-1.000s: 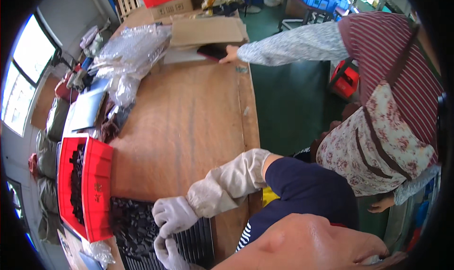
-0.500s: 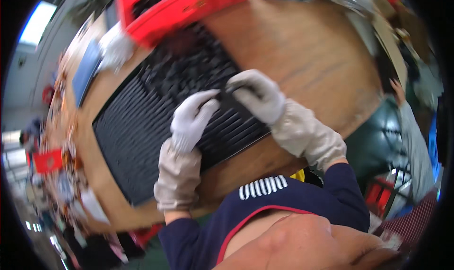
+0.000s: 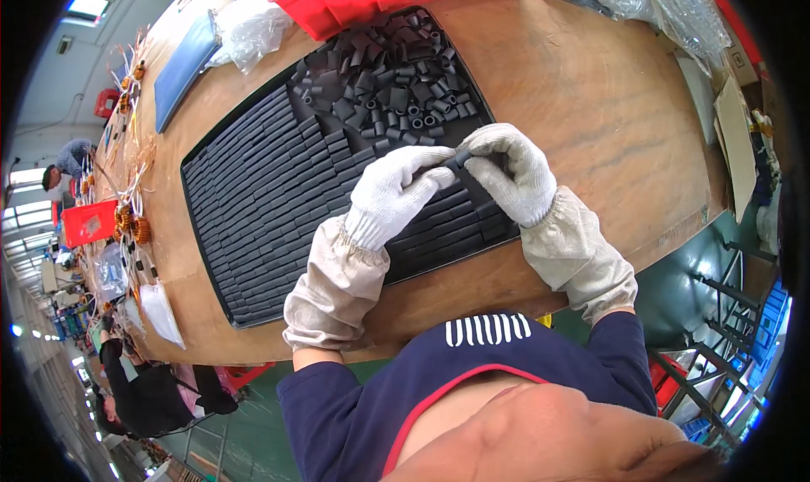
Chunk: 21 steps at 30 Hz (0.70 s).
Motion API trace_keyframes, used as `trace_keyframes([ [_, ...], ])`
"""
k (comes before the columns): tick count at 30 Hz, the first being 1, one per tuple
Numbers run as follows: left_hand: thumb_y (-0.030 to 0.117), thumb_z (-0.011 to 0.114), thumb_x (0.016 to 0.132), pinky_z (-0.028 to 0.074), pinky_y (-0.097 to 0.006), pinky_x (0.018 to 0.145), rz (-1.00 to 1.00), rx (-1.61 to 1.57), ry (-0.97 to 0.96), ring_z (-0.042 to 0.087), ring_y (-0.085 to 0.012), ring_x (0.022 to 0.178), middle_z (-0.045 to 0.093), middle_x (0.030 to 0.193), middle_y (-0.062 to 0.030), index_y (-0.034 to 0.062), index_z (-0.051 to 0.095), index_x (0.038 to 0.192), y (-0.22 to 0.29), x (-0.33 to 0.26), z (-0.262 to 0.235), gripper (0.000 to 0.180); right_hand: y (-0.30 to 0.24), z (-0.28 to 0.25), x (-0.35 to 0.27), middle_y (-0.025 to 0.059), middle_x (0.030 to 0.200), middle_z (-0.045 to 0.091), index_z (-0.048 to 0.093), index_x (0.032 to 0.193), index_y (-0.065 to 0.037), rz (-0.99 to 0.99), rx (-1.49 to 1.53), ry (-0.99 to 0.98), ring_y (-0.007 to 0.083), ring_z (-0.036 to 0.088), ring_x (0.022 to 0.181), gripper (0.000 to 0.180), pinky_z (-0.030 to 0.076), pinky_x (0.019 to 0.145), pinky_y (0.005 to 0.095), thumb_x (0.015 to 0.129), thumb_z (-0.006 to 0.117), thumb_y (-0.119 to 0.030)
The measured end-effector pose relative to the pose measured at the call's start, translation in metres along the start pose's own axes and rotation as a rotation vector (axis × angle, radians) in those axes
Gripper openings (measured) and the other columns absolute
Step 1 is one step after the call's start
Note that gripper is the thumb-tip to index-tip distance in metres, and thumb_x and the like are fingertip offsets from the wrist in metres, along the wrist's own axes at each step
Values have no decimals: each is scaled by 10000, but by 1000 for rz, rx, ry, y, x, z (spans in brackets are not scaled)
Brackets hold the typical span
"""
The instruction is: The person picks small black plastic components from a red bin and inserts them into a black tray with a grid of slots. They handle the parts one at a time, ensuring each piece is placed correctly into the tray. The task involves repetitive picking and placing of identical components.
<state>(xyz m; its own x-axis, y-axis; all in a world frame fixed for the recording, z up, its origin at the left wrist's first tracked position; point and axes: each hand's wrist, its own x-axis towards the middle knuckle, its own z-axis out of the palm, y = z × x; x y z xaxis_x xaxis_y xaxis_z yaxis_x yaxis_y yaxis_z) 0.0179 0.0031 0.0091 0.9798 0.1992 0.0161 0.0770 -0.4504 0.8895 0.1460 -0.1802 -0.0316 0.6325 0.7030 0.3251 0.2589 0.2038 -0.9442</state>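
Note:
Both hands wear white knit gloves with beige sleeve covers. My left hand [image 3: 395,190] and my right hand [image 3: 515,172] meet over the right part of a black tray [image 3: 202,271]. Between their fingertips is a small black cylinder [image 3: 458,160], pinched from both sides. Under the hands, rows of black cylinders [image 3: 270,187] lie end to end in the tray. Loose short black tubes [image 3: 396,98], some showing open ends, are heaped at the tray's far side. The gloves hide part of the rows.
A red plastic bin [image 3: 363,1] stands at the tray's far edge. Clear plastic bags [image 3: 253,31] and a blue panel [image 3: 186,70] lie at the far left. Copper-coloured coils [image 3: 135,225] line the left table edge. Flat cardboard [image 3: 736,145] is at right. Other people work at left.
My view has shifted and become sharper. My fingertips, apart before, now come together on the small black cylinder. A co-worker's arm at the right is gone from view.

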Motion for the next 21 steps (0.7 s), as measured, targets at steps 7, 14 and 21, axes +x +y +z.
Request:
trace_keyframes([
  [7,167,754,960,549,-317,903,-197,-192,-15,705,-172,982,753,1083,-122,21,722,1248,1,-1,3,325,-10,-2,12,133,1099,704,709,1052,-62,-256,-340,-59,328,685,1015,264,545,884,404,817,749,53],
  [14,100,746,949,553,-255,826,41,-107,131,685,-126,956,700,1082,-65,21,722,1254,-20,4,-8,316,-16,-7,18,153,1176,681,690,1164,-25,-311,-465,-66,313,668,1127,356,521,1002,373,840,678,123],
  [21,197,875,751,525,-397,827,247,592,231,628,-286,965,677,1007,-76,152,828,980,-22,9,-25,239,5,-14,19,160,1121,712,717,1144,8,-104,-344,223,289,702,1059,278,546,956,356,874,688,70],
])
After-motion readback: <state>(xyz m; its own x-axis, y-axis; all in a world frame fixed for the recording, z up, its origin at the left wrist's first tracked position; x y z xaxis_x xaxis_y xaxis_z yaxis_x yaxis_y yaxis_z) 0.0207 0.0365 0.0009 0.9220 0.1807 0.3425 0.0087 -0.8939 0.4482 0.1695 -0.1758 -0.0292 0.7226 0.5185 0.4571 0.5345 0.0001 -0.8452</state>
